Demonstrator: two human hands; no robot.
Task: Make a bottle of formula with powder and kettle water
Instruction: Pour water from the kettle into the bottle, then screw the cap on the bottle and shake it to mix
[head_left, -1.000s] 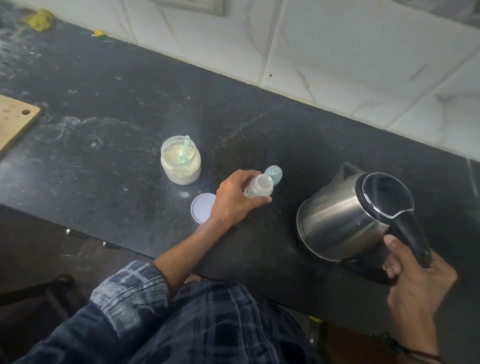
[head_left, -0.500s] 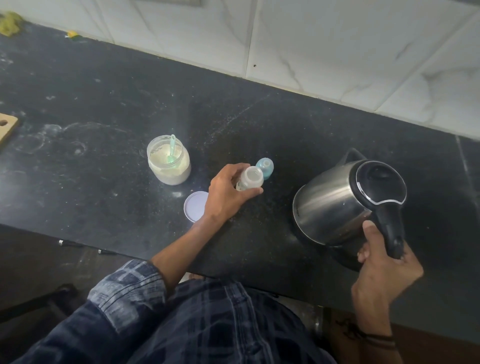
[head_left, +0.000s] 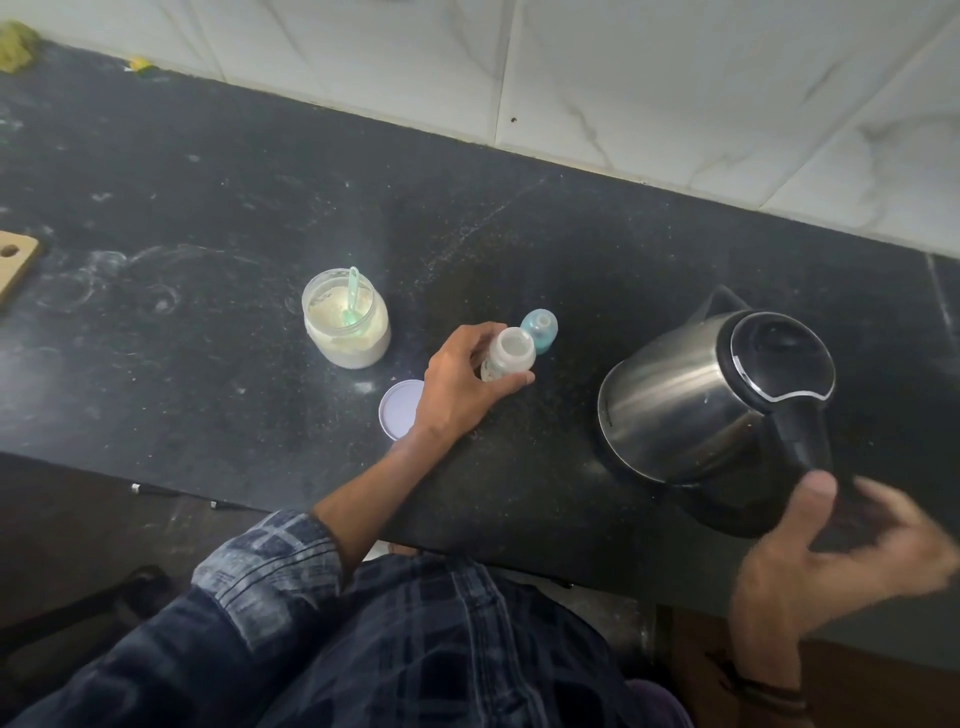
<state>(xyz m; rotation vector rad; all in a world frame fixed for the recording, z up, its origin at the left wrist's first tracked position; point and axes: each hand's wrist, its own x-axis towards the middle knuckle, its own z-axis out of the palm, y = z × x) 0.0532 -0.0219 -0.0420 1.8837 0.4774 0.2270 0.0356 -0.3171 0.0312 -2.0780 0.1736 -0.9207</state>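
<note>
- The table (head_left: 218, 171) is a dark, speckled stone slab with pale powdery smears and ring marks toward its left end; white marble-look wall tiles (head_left: 649, 78) run along its far edge
- At the left edge a corner of a wooden board (head_left: 15, 262) lies on the table, cut off by the frame, and a yellow-green scrap (head_left: 15, 47) sits in the far left corner
- The small clear bottle (head_left: 509, 356) stands upright and uncapped near the middle of the table; the left hand (head_left: 462, 384) has its grip wrapped round the bottle's body, thumb on the near side
- A blue teat cap (head_left: 540, 328) stands just behind the bottle, touching or nearly so
- The powder jar (head_left: 347, 325) stands open to the left, more than half full of cream powder, with a pale green scoop (head_left: 352, 296) stuck in it; its round white lid (head_left: 400, 408) lies flat beside the left wrist, partly hidden by it
- The steel kettle (head_left: 691, 395) with black lid and handle sits on its base at the right
- The right hand (head_left: 831, 561) is blurred, fingers spread, grip loose and empty, thumb just beside the handle's lower end; whether it touches is hard to tell
- A checked sleeve (head_left: 270, 566) fills the bottom
</note>
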